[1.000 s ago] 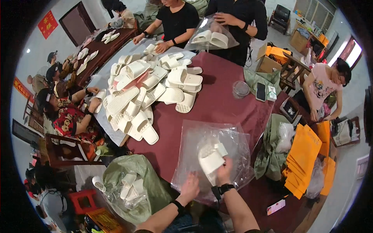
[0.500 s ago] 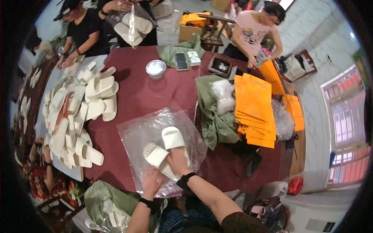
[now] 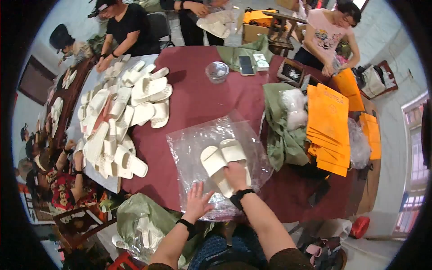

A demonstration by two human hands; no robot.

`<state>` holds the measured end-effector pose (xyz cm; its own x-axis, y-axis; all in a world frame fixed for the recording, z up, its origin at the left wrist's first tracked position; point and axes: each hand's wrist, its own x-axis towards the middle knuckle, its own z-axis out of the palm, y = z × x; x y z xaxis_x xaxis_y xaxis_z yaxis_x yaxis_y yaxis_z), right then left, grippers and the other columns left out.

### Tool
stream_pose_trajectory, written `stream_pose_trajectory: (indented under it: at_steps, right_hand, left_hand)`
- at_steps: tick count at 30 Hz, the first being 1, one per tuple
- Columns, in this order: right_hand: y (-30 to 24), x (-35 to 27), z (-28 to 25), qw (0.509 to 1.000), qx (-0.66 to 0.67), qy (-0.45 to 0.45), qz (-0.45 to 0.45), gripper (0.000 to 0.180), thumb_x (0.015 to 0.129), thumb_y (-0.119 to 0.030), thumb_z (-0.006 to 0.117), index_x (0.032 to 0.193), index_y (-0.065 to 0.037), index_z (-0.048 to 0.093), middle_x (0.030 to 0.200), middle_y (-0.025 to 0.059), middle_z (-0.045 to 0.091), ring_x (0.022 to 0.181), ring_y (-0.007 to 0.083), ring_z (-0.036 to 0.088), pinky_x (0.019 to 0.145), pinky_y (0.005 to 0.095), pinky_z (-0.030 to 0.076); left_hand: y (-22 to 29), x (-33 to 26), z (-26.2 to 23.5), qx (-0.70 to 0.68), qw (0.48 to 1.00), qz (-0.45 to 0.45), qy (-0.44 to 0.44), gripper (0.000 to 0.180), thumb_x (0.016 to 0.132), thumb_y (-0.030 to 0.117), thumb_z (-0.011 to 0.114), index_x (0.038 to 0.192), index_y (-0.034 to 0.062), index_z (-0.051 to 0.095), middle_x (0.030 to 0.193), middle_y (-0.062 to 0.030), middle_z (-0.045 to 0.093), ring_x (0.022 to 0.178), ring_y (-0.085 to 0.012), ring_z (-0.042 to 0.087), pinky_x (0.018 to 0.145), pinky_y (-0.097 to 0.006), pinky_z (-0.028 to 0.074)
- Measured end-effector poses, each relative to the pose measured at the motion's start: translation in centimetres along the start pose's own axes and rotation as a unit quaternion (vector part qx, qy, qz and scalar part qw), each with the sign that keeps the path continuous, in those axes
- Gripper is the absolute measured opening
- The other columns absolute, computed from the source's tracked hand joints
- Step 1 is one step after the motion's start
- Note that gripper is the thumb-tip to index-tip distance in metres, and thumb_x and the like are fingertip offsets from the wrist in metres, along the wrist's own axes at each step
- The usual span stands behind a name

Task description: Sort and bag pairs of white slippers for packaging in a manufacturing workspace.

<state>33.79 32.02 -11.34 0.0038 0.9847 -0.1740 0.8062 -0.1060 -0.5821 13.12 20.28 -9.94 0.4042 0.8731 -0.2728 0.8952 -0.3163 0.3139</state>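
Pair of white slippers (image 3: pixel 212 158) with clear bag (image 3: pixel 184 150), apparently part-way

Head view. Right hand (image 3: pixel 236 175): closed on the pair, which lies just beyond it, side by side; whether inside the bag, cannot tell. Left hand (image 3: pixel 197 201): fingers spread wide, holding nothing, at the bag's near left part. Seemingly done: plastic-wrapped slippers (image 3: pixel 146 230) in green sack (image 3: pixel 128 210), nearer the body, left of the left hand. Seemingly left: large slipper heap (image 3: pixel 143 114), unwrapped, on bench (image 3: pixel 193 96), beyond the left hand, leftward.
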Motion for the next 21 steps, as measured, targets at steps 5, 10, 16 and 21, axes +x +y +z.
stream_pose_trajectory:
  at_steps: [5, 10, 16, 21]
  right_hand:
    - [-0.1, -3.4, -5.7, 0.967, 0.190, 0.167, 0.010, 0.022, 0.084, -0.023, 0.059, 0.088, -0.002, 0.063, 0.081, 0.0214, 0.062, 0.078, 0.0395, 0.061, 0.065, 0.0431, 0.047]
    - [2.7, -9.6, -10.2, 0.938, 0.296, 0.179, -0.039, 0.049, 0.093, -0.045, 0.053, 0.106, 0.002, 0.060, 0.091, 0.0155, 0.067, 0.083, 0.0247, 0.065, 0.073, 0.0344, 0.048]
    - [2.3, -16.3, -10.0, 0.979, 0.116, 0.033, -0.163, 0.033, 0.074, -0.020, 0.066, 0.106, -0.011, 0.066, 0.103, 0.0164, 0.065, 0.090, 0.0360, 0.063, 0.073, 0.0391, 0.052]
    - [0.6, -16.6, -7.8, 0.954, 0.024, -0.122, -0.273, 0.034, 0.075, -0.022, 0.067, 0.107, -0.012, 0.063, 0.096, 0.0118, 0.064, 0.086, 0.0320, 0.063, 0.070, 0.0396, 0.052]
  left_hand:
    - [-0.7, -0.9, -0.6, -0.025, 0.999, -0.045, -0.008, 0.051, 0.088, 0.042, 0.056, 0.137, 0.0354, 0.045, 0.155, -0.0173, 0.014, 0.142, -0.0405, 0.011, 0.111, -0.055, 0.017]
    - [0.1, 0.4, -1.4, -0.132, 0.986, -0.097, -0.018, 0.041, 0.095, 0.043, 0.039, 0.134, 0.0349, 0.049, 0.153, -0.0172, 0.018, 0.141, -0.0412, 0.014, 0.110, -0.056, 0.019]
    - [1.4, 2.6, 0.4, -0.183, 0.967, -0.177, 0.018, 0.038, 0.094, 0.043, 0.038, 0.122, 0.0306, 0.062, 0.149, -0.0154, 0.028, 0.135, -0.0411, 0.026, 0.105, -0.056, 0.026]
    - [-0.8, 3.4, 2.9, -0.174, 0.977, -0.112, 0.046, 0.033, 0.090, 0.041, 0.049, 0.109, 0.0253, 0.070, 0.139, -0.0121, 0.041, 0.127, -0.0395, 0.036, 0.103, -0.051, 0.029]
